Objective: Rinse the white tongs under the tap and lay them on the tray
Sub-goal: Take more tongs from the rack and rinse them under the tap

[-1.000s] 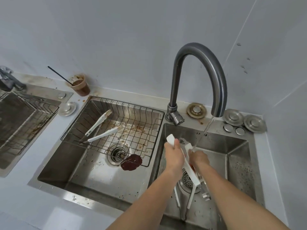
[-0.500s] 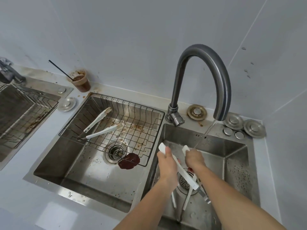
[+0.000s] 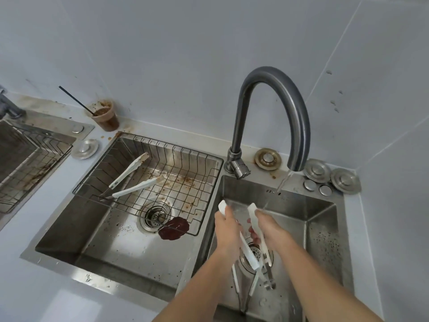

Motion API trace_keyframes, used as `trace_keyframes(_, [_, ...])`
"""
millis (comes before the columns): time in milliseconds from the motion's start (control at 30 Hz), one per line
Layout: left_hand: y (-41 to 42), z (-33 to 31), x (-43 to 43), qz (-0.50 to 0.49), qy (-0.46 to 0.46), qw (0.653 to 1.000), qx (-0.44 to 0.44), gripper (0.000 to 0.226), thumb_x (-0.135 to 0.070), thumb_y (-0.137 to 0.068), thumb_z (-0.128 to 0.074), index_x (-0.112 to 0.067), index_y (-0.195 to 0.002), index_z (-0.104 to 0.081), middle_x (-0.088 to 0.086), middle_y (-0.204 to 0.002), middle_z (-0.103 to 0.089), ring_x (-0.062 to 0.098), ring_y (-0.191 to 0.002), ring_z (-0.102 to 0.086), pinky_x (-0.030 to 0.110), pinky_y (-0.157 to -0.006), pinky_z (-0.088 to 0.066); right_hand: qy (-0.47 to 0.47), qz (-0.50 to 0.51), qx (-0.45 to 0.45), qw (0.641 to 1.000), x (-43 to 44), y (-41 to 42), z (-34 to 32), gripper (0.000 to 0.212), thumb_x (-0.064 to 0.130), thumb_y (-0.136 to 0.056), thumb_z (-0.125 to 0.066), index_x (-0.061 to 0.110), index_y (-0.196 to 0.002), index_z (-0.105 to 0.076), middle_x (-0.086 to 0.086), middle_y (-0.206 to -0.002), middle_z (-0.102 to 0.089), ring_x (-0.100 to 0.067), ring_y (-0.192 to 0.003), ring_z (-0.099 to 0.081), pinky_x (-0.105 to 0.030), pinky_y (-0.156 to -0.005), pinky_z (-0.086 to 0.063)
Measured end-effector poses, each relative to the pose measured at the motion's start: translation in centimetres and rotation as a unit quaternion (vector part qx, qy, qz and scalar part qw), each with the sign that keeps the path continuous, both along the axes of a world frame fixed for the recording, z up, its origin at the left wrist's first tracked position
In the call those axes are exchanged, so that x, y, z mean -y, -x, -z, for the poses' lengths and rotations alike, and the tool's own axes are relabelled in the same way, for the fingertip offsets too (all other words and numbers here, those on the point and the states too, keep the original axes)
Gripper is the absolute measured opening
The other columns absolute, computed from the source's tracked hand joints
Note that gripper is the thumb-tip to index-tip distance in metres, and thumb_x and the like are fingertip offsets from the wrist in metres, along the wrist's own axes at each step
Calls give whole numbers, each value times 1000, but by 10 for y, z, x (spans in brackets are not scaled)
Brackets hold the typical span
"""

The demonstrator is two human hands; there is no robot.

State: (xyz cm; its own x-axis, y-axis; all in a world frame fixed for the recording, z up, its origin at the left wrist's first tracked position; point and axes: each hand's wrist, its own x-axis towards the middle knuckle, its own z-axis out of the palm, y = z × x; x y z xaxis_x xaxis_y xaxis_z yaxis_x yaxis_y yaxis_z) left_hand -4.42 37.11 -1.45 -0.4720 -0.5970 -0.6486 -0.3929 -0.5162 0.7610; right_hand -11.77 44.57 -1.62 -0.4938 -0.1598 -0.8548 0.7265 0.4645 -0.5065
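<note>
Stands over a double sink set into a pale tabletop (image 3: pixel 25 277), both bare forearms reaching down into the right basin (image 3: pixel 322 247); holds the white tongs (image 3: pixel 250 259) low inside that basin, above its drain, clear of the floor; grips one arm of the tongs with the left hand (image 3: pixel 226 231), fingers curled round it just below its rounded upper tip; grips the other arm with the right hand (image 3: pixel 272 228) in the same way, close to its tip, with the two arms spread apart at the far end and converging toward the viewer. Runs a thin stream of water (image 3: pixel 283 183) from the spout of the curved grey tap (image 3: pixel 299 126), slanting down and breaking up just beside the right hand and the tong tip above it. On the floor of the same basin, beneath the held tongs and nearer the viewer: a third pair of tongs (image 3: pixel 235 282) with white arms.

Across the far part of the left basin (image 3: pixel 120 249): a wire tray (image 3: pixel 181 156), speckled with brown stains, well apart from both hands; inside it a second pair of tongs (image 3: pixel 130 173), arms spread in a V, tips toward the wall. Below the tray's near edge: a round drain strainer (image 3: pixel 156 216) and, just beside it, a dark red patch (image 3: pixel 174 228). On the tabletop by the wall, left of the tray: a stained cup (image 3: pixel 106 118) of brown liquid with a black straw (image 3: pixel 74 98) leaning left; near it a round metal cap (image 3: pixel 84 148); behind the right basin, more round caps (image 3: pixel 316 170) beside the tap.
</note>
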Motion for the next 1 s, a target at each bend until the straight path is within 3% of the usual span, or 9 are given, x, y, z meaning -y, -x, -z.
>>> trace_keyframes(100, [3, 11, 13, 45, -88, 993, 65, 35, -37, -100, -37, -7, -96, -55, 7, -66, -51, 14, -47, -48, 22, -38, -41, 79, 40, 19, 996, -7, 0, -3, 27, 27, -100, -41, 7, -86, -52, -5, -55, -42, -16, -42, -38, -25, -42, -31])
trace_keyframes(200, [-3, 26, 18, 73, -180, 978, 75, 26, -26, -103, -32, -9, -108, -51, 10, -69, -53, 17, -52, -49, 24, -42, -45, 122, 66, -1, 990, -14, -1, -6, 19, 23, -94, -57, 5, -89, -58, -3, -57, -44, -15, -45, -42, -28, -46, -37])
trace_keyframes(367, [2, 38, -6, 55, -271, 961, 8, 50, -31, -105, -17, -1, -98, -56, 12, -67, -56, 21, -58, -49, 31, -56, -42, 101, 40, -73, 991, -4, -13, -5, 17, 27, -92, -59, 10, -92, -57, -3, -57, -53, -14, -38, -44, -24, -39, -38])
trace_keyframes(533, [11, 37, -32, 40, -220, 975, 18, 51, -33, -104, -17, -4, -84, -54, 8, -53, -49, 16, -40, -43, 24, -40, -35, -65, 68, -121, 988, -6, -10, 4, 56, 62, -87, -45, 8, -85, -59, -4, -54, -50, -13, -30, -41, -20, -33, -32])
trace_keyframes(633, [14, 28, -44, 45, -124, 991, 21, 40, -30, -104, -21, -9, -87, -50, 2, -46, -48, 12, -35, -42, 22, -36, -35, -109, 15, -78, 991, -7, -1, 5, 58, 65, -88, -37, 13, -84, -60, -2, -47, -49, -12, -24, -40, -20, -34, -34])
trace_keyframes(767, [17, 22, -39, 101, 42, 993, 51, 43, -30, -104, -22, -16, -72, -46, 3, -57, -53, 15, -52, -51, 26, -49, -43, -135, -20, -99, 986, -2, 10, 12, 46, 39, -98, -32, 5, -110, -61, -8, -62, -56, -20, -46, -51, -29, -48, -42])
trace_keyframes(833, [21, 21, -29, 143, 119, 979, 85, 40, -29, -104, -21, -15, -85, -53, 3, -72, -55, 15, -66, -53, 20, -51, -40, -123, 24, -166, 978, -1, 6, 13, 51, 37, -100, -25, 2, -117, -58, -12, -78, -61, -24, -61, -56, -31, -58, -45])
trace_keyframes(900, [24, 21, -19, 166, 159, 966, 118, 39, -26, -104, -24, -5, -111, -55, 8, -92, -60, 18, -80, -55, 16, -55, -40, -99, 23, -227, 968, 1, -4, 12, 58, 47, -99, -21, 5, -125, -52, -16, -110, -60, -31, -94, -61, -40, -81, -47])
trace_keyframes(1000, [20, 28, -13, 166, 104, 974, 114, 41, -26, -102, -29, -3, -128, -50, 15, -121, -59, 27, -103, -57, 33, -89, -49, -103, -65, -258, 959, 5, -14, 10, 48, 40, -101, -24, 10, -135, -41, -15, -136, -51, -34, -122, -51, -45, -100, -39])
